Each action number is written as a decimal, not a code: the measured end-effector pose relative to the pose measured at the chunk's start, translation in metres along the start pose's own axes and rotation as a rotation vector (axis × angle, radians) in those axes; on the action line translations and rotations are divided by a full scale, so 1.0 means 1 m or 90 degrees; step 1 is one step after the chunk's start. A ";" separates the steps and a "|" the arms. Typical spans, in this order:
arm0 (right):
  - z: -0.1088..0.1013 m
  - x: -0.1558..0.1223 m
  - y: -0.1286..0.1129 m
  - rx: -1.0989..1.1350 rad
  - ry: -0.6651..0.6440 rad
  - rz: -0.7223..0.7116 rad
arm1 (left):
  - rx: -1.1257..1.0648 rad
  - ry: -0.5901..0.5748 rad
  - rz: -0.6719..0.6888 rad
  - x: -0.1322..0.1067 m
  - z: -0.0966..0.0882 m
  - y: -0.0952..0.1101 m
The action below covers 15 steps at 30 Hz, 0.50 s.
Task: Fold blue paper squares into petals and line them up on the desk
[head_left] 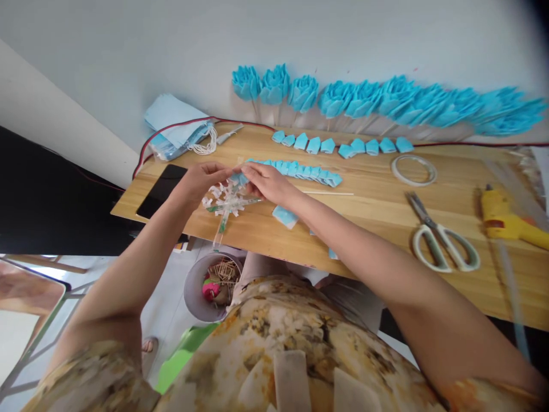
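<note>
Two-handed pinch: left hand [201, 180] and right hand [269, 182] on one small blue piece [239, 179], over the wooden table [373, 209].
Piece mostly hidden by fingers; exact contact can't be made out. Row of folded blue pieces [315, 171] partly behind right hand. Yellow glue gun [500, 213] cut off at right edge. Green marks on clear strips [223, 222] too blurred to read. Forearms reach forward, converging; both hands nearly closed, fingers curled, tips meeting.
</note>
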State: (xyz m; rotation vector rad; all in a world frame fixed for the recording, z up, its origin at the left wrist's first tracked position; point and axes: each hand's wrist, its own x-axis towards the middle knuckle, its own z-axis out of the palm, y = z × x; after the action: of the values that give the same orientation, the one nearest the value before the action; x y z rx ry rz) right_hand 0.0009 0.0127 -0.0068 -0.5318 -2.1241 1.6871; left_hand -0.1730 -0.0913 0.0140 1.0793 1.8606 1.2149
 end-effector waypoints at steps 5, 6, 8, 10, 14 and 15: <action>0.000 -0.003 -0.002 -0.108 0.008 -0.072 | 0.000 0.043 -0.021 0.003 0.008 0.006; 0.000 -0.004 -0.002 -0.122 0.007 -0.079 | 0.002 0.048 -0.025 0.003 0.009 0.006; 0.001 -0.005 -0.002 -0.142 0.006 -0.090 | 0.015 0.055 -0.033 0.004 0.011 0.008; 0.001 -0.006 -0.001 -0.151 0.004 -0.093 | 0.042 0.059 -0.035 0.003 0.012 0.009; -0.001 -0.009 -0.006 -0.104 -0.004 -0.082 | 0.099 0.072 -0.022 0.002 0.014 0.010; -0.004 -0.010 -0.009 -0.070 0.004 -0.074 | 0.106 0.075 -0.016 0.001 0.015 0.010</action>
State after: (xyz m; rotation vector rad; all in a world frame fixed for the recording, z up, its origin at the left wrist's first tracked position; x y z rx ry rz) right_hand 0.0107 0.0089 0.0019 -0.4347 -2.2082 1.5116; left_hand -0.1584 -0.0822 0.0177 1.0887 2.0902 1.1478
